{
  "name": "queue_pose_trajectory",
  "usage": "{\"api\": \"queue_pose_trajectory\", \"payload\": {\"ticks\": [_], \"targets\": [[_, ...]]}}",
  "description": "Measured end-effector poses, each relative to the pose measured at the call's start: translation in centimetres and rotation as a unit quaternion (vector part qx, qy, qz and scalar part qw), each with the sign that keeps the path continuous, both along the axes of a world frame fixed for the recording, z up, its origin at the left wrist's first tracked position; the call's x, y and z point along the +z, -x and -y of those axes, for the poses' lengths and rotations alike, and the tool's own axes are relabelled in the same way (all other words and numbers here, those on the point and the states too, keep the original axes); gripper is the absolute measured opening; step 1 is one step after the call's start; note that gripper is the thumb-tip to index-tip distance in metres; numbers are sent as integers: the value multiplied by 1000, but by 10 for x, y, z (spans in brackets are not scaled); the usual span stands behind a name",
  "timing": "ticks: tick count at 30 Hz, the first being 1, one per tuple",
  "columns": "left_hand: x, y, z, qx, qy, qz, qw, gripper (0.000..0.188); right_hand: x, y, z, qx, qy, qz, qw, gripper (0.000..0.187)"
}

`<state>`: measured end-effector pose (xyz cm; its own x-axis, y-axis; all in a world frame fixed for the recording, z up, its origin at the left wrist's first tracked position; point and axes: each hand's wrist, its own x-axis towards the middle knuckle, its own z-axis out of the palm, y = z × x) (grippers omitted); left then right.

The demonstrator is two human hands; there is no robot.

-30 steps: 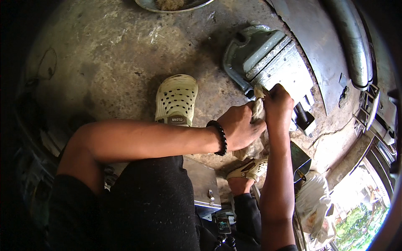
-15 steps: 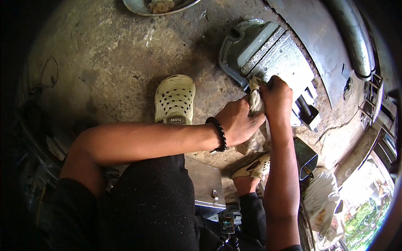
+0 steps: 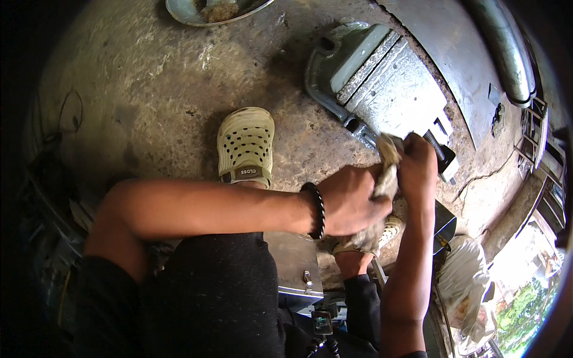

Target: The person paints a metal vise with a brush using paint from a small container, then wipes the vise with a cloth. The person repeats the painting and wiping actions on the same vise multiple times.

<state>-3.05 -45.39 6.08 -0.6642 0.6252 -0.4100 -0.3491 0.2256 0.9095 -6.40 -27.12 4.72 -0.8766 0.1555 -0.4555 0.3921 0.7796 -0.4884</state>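
A dirty beige rag (image 3: 388, 173) is bunched between my two hands beside a large grey metal bench vise (image 3: 400, 89). My left hand (image 3: 353, 201), with a black beaded bracelet at its wrist, is closed on the lower part of the rag, and a loose end hangs below it. My right hand (image 3: 419, 170) grips the rag's upper part close to the vise's near edge. The vise lies on the floor with its jaws together, and its threaded screw (image 3: 434, 143) shows just past my right hand.
A round metal pan (image 3: 179, 13) with a brush in it sits at the far edge. Metal sheet (image 3: 433, 42) and a pipe (image 3: 504, 53) lie at far right. My feet are in pale clogs (image 3: 246, 143). A metal box (image 3: 295, 262) and whitish sack (image 3: 462, 280) are near me.
Both hands have moved right and nearer to me with the rag, uncovering the vise's near corner. The view has shifted slightly.
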Motion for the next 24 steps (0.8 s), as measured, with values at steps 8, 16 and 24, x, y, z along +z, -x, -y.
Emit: {"api": "queue_pose_trajectory", "payload": {"ticks": [8, 16, 24], "targets": [[-2, -11, -9, -75, 60, 9, 995, 37, -5, -29, 1, -7, -77, 6, 997, 32], [-17, 5, 8, 21, 101, 62, 993, 35, -20, 5, 39, -10, -85, -64, 994, 41], [-30, 6, 11, 23, 124, 43, 991, 40, -26, 8, 44, 5, -99, -51, 994, 32]]}}
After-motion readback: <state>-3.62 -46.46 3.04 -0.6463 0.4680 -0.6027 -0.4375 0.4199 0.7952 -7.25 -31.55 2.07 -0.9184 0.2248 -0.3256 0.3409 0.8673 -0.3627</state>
